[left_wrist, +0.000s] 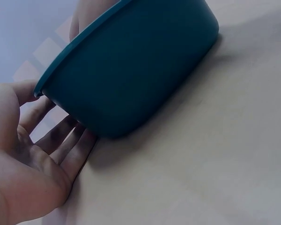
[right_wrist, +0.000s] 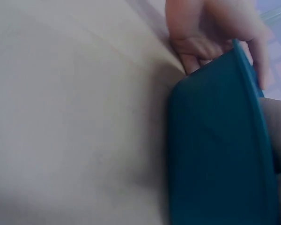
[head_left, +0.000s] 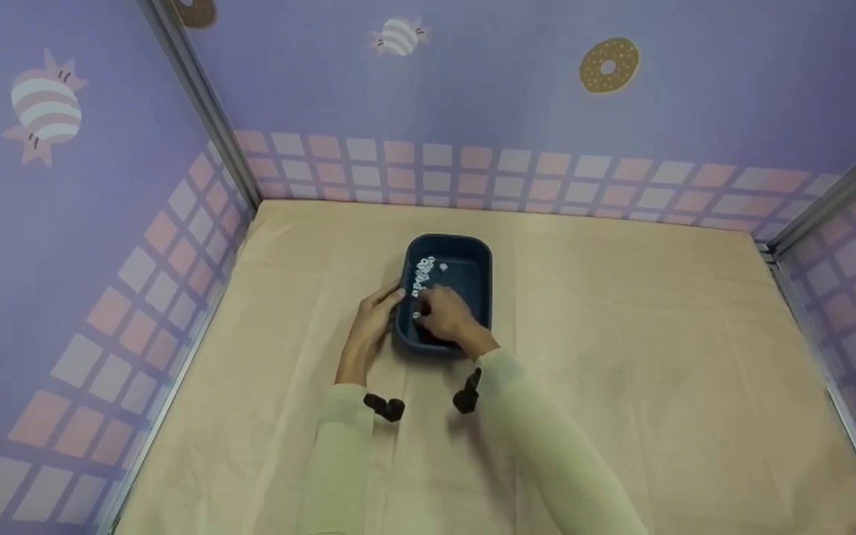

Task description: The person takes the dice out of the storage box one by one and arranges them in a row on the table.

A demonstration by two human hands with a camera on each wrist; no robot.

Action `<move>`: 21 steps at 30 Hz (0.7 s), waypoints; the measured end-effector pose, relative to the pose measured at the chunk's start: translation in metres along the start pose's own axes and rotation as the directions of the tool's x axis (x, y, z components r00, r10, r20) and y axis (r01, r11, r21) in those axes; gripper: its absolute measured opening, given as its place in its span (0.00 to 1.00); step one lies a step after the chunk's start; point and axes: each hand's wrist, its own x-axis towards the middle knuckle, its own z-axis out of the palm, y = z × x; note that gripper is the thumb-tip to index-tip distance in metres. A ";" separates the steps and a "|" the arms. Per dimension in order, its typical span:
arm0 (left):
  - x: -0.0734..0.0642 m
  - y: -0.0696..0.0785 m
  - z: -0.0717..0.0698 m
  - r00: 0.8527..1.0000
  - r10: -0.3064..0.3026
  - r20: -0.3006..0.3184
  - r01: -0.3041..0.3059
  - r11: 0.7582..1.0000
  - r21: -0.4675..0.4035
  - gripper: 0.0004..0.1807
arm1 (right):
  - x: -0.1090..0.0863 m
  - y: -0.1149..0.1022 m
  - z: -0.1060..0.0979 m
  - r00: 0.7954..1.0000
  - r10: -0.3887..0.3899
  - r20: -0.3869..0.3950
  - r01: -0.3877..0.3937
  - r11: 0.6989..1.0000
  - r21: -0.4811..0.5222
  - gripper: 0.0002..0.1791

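A dark blue-green plastic tub sits on the cloth-covered table, with several small white pieces along the left part of its floor. Those pieces are too small to identify. My left hand holds the tub's left side; in the left wrist view its thumb is at the rim and the other fingers lie against the outer wall. My right hand reaches inside the tub, fingers bent downward near the white pieces, one of them by the fingertips. What its fingers hold is hidden, since the tub wall covers them in the right wrist view.
A beige cloth with creases covers the table. Purple patterned panels stand behind and on both sides, joined by metal posts. Small black devices are worn at both wrists.
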 end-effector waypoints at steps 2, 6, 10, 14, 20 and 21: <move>0.001 0.001 0.001 1.000 -0.007 0.007 0.007 1.000 -0.004 0.26 | -0.002 0.002 -0.003 1.000 -0.010 0.003 0.010 0.999 0.050 0.06; 0.002 0.001 0.000 1.000 -0.008 0.008 0.008 1.000 -0.011 0.26 | -0.009 0.006 -0.011 0.999 -0.040 -0.014 0.042 0.988 0.150 0.06; 0.002 0.002 -0.003 1.000 -0.013 -0.009 0.013 1.000 -0.020 0.26 | -0.017 0.010 -0.024 0.990 -0.124 -0.068 0.134 0.974 0.182 0.07; 0.001 0.003 -0.003 1.000 -0.012 -0.014 0.012 1.000 -0.014 0.26 | -0.031 0.017 -0.043 0.970 -0.209 -0.127 0.232 0.951 0.202 0.08; 0.000 0.001 0.000 1.000 -0.021 0.003 0.021 0.999 -0.031 0.28 | -0.057 0.040 -0.079 0.947 -0.236 -0.218 0.285 0.930 0.231 0.06; 0.000 0.001 0.000 1.000 -0.023 0.003 0.023 0.999 -0.042 0.28 | -0.060 0.045 -0.084 0.944 -0.237 -0.230 0.290 0.927 0.237 0.06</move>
